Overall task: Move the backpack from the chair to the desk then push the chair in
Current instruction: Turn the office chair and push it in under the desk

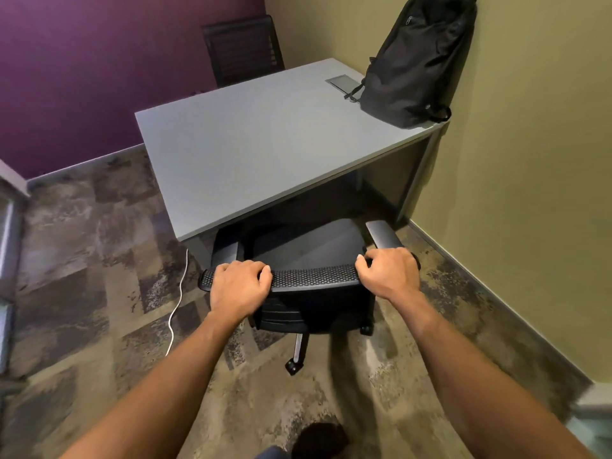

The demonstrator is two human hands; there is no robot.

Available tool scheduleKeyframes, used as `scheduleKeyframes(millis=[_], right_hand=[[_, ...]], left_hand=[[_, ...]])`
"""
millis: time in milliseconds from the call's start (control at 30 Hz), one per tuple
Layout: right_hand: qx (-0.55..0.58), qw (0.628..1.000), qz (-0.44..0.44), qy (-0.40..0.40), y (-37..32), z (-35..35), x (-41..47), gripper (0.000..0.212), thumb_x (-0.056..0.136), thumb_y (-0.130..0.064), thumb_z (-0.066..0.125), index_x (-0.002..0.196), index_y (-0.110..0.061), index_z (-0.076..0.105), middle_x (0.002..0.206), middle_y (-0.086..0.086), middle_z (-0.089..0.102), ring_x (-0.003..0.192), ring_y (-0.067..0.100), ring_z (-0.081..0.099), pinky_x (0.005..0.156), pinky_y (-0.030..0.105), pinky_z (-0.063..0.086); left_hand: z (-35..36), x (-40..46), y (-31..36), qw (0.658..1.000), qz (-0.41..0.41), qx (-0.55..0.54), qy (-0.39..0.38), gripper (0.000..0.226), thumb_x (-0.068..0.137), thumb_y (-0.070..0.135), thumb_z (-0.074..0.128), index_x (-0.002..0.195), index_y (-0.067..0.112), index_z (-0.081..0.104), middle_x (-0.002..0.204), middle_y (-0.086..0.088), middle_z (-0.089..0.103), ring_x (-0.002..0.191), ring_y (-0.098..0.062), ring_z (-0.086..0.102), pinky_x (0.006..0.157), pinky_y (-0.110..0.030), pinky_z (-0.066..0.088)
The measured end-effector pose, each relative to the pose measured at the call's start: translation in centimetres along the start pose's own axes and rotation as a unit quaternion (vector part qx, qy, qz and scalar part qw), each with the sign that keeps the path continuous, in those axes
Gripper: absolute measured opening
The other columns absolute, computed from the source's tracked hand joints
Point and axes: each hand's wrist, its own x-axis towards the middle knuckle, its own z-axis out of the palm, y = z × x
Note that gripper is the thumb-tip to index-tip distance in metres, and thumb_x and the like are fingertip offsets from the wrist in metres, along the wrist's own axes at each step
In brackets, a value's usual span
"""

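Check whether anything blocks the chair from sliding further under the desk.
Nothing visible does. Both the left hand and right hand grip the chair at its backrest top, and the seat is already partly under the desk. The white cable lies on the floor to its left, clear of the wheels.

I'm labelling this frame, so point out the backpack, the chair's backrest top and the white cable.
backpack (418,61): head view, middle of its black front.
backrest top (314,276): head view, mesh edge between both hands.
white cable (178,293): head view, mid-length on the carpet.
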Motion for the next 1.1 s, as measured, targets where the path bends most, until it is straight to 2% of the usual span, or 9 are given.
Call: scheduleKeyframes(millis=[67, 200, 300, 367, 533, 733, 900, 1033, 1100], right_hand=[[-0.001, 1.0, -0.006, -0.004, 0.7, -0.1, 1.6, 0.042, 0.093, -0.045, 0.042, 0.072, -0.02, 0.069, 0.062, 0.001, 0.058, 0.067, 0.023, 0.057, 0.075, 0.035, 0.046], [-0.003, 0.999, -0.03, -0.015, 1.6, 0.2, 5.3, 0.037, 0.091, -0.045, 0.042, 0.064, -0.023, 0.054, 0.06, -0.002, 0.049, 0.063, 0.02, 0.046, 0.076, 0.036, 0.043], [-0.009, 0.999, -0.041, -0.005, 2.0, 0.8, 7.8, 0.038, 0.09, -0.045, 0.041, 0.062, -0.023, 0.053, 0.059, -0.003, 0.049, 0.061, 0.019, 0.045, 0.076, 0.036, 0.043], [-0.008, 0.999, -0.047, -0.006, 2.3, 1.1, 9.6, 0.039, 0.09, -0.046, 0.04, 0.062, -0.022, 0.054, 0.058, -0.004, 0.05, 0.061, 0.019, 0.047, 0.076, 0.037, 0.044], [-0.018, 0.998, -0.067, -0.01, 3.1, 1.6, 14.7, 0.043, 0.091, -0.047, 0.04, 0.067, -0.02, 0.064, 0.059, -0.004, 0.052, 0.062, 0.019, 0.053, 0.076, 0.036, 0.045], [-0.038, 0.995, -0.088, -0.005, 4.5, 1.7, 21.3, 0.044, 0.091, -0.046, 0.042, 0.073, -0.018, 0.07, 0.07, 0.003, 0.069, 0.071, 0.025, 0.063, 0.072, 0.033, 0.038], [-0.043, 0.994, -0.098, -0.001, 5.5, 2.4, 26.1, 0.05, 0.087, -0.048, 0.034, 0.066, -0.017, 0.066, 0.063, 0.004, 0.065, 0.065, 0.026, 0.059, 0.072, 0.036, 0.04], [-0.032, 0.994, -0.105, 0.0, 6.1, 2.9, 29.6, 0.045, 0.086, -0.047, 0.031, 0.052, -0.022, 0.046, 0.049, -0.005, 0.045, 0.053, 0.018, 0.042, 0.07, 0.036, 0.039], [-0.04, 0.993, -0.11, 0.005, 6.4, 3.1, 31.3, 0.045, 0.087, -0.047, 0.031, 0.054, -0.022, 0.049, 0.051, -0.006, 0.047, 0.055, 0.017, 0.042, 0.071, 0.035, 0.036]], left_hand=[[0.1, 1.0, 0.7, 1.0, -0.007, 0.001, 0.003, 0.04, 0.093, 0.039, 0.03, 0.069, 0.026, 0.059, 0.075, 0.002, 0.068, 0.075, -0.023, 0.062, 0.078, -0.039, 0.041], [0.5, 3.6, 1.5, 1.0, -0.028, 0.011, 0.007, 0.041, 0.094, 0.039, 0.032, 0.077, 0.025, 0.067, 0.075, 0.005, 0.066, 0.076, -0.021, 0.062, 0.079, -0.039, 0.041], [0.8, 6.0, 1.5, 0.999, -0.032, 0.012, 0.004, 0.039, 0.095, 0.038, 0.032, 0.077, 0.026, 0.065, 0.068, 0.009, 0.051, 0.074, -0.022, 0.061, 0.078, -0.039, 0.041], [1.1, 7.7, 1.5, 0.999, -0.038, 0.011, 0.003, 0.04, 0.094, 0.039, 0.031, 0.077, 0.026, 0.065, 0.067, 0.009, 0.05, 0.074, -0.022, 0.061, 0.078, -0.039, 0.042], [2.1, 11.5, 2.2, 0.998, -0.066, 0.007, 0.025, 0.046, 0.092, 0.042, 0.028, 0.081, 0.026, 0.07, 0.07, 0.004, 0.067, 0.067, -0.019, 0.059, 0.076, -0.038, 0.043], [2.5, 16.7, 3.6, 0.996, -0.085, -0.008, 0.027, 0.048, 0.091, 0.045, 0.028, 0.072, 0.025, 0.066, 0.054, 0.007, 0.05, 0.055, -0.015, 0.044, 0.074, -0.038, 0.045], [3.1, 20.7, 4.1, 0.996, -0.081, -0.017, 0.027, 0.041, 0.093, 0.048, 0.029, 0.069, 0.027, 0.056, 0.06, 0.009, 0.048, 0.064, -0.019, 0.052, 0.079, -0.04, 0.043], [3.7, 23.5, 4.3, 0.995, -0.091, -0.028, 0.014, 0.045, 0.094, 0.048, 0.028, 0.078, 0.025, 0.063, 0.07, 0.006, 0.059, 0.074, -0.02, 0.058, 0.083, -0.042, 0.043], [3.8, 24.8, 4.5, 0.995, -0.094, -0.032, 0.01, 0.046, 0.094, 0.048, 0.027, 0.079, 0.025, 0.064, 0.072, 0.004, 0.064, 0.076, -0.022, 0.06, 0.083, -0.042, 0.043]])
